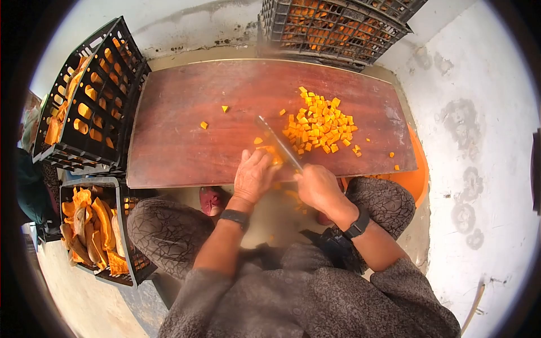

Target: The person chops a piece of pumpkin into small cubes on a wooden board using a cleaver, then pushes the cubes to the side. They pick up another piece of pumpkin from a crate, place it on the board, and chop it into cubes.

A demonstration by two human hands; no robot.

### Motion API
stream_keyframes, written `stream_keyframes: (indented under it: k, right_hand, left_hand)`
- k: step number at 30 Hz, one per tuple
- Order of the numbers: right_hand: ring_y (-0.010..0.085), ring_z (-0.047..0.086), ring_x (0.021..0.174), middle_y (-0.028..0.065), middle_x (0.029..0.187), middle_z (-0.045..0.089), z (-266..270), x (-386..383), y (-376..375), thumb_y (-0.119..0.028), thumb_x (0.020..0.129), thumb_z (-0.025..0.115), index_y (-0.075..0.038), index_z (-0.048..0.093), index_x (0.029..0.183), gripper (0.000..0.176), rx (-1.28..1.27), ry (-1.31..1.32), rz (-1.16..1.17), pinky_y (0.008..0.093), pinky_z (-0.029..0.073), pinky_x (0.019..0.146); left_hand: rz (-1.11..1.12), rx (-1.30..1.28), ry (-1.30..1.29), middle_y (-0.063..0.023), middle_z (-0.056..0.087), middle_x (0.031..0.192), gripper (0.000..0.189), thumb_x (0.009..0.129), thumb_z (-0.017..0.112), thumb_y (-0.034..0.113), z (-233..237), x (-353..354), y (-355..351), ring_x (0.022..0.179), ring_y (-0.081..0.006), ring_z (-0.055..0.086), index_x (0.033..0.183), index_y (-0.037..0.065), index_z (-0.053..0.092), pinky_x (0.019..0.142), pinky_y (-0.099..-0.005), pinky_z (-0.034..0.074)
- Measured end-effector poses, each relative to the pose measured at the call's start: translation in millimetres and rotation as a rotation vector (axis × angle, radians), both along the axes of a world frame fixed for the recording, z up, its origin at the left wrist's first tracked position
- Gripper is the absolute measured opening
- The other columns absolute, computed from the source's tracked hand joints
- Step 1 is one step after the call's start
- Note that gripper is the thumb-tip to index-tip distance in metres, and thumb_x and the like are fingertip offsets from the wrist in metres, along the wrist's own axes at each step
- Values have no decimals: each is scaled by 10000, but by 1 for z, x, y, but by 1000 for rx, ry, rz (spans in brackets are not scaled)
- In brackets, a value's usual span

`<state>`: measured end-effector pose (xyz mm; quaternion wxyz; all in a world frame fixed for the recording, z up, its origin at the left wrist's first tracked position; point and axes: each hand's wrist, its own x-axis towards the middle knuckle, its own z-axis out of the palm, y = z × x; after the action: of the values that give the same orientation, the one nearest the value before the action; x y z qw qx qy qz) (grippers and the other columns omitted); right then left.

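My right hand (321,188) is closed around the handle of a knife (282,145), its blade angled up and left over the red-brown board (186,118). Close beside the blade, my left hand (253,176) presses its curled fingers on an orange pumpkin piece (274,154) at the board's near edge. The fingers partly cover that piece, and it looks blurred. A heap of diced pumpkin (321,125) lies just right of the blade. A few loose cubes are scattered on the board, among them one cube (204,125) to the left.
A black crate (93,101) of pumpkin pieces stands at the left. Below it, another crate (127,236) holds long pumpkin slices. Stacked crates (338,34) are behind the board. An orange tub (418,174) sits under its right end, near the white wall (479,141).
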<state>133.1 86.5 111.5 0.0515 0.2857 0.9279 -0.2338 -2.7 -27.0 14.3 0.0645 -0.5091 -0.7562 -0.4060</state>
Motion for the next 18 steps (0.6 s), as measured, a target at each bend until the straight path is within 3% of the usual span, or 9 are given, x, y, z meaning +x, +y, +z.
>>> stream_keyframes:
  k: [3,18]
  right_hand:
    - [428,659,842,239,836,673,-3,-6,2,-189,904,619,18,681,825,230,27,-24,-18,509,507,752]
    - [414,655,893,219,885,681,-7,-30,16,-155,858,619,-14,690,856,159,31,-6,63,488,514,788]
  left_hand:
    - [-6,1,1,-113,630,1021,247,769,747,98,-1,1,-1,892,-317,568,982,48,633,828,-410,431]
    - [-9,25,-16,-121,621,961,222,760,743,94,1,0,1,864,-337,544,946,38,634,818,-423,426]
